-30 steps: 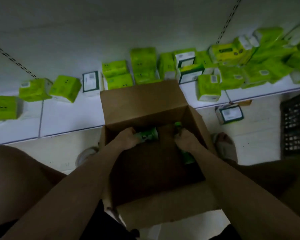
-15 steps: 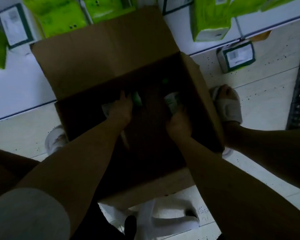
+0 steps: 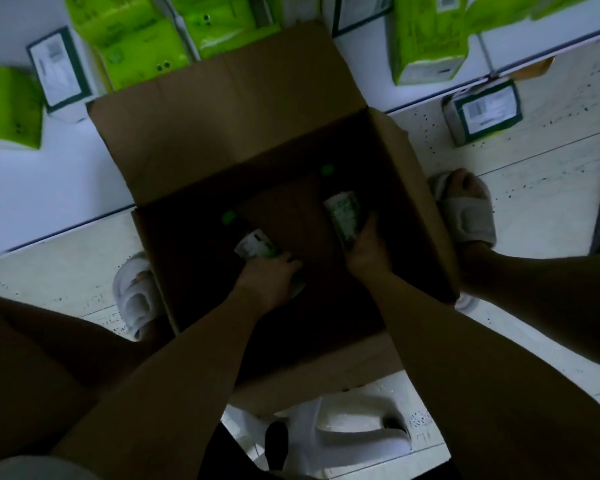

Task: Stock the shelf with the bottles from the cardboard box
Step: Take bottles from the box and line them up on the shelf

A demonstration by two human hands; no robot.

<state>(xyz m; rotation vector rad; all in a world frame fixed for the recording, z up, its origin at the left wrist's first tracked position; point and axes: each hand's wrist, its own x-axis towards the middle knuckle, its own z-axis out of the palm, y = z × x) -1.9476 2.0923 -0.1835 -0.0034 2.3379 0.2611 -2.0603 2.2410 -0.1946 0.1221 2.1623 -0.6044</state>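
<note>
1 open box (image 3: 229, 109) sits on the floor. Inside it are 2 bottles: 1 left bottle (image 3: 253, 245) and 1 right bottle (image 3: 343, 216), each held by 1 of 2 hands, left hand (image 3: 271, 278) and right hand (image 3: 366, 251). Beyond the box, 4 green packs show on the shelf (image 3: 49, 188), and 2 white cartons. Beside the box, 1 carton (image 3: 484, 110) lies on the floor, and 2 sandals flank it.
</note>
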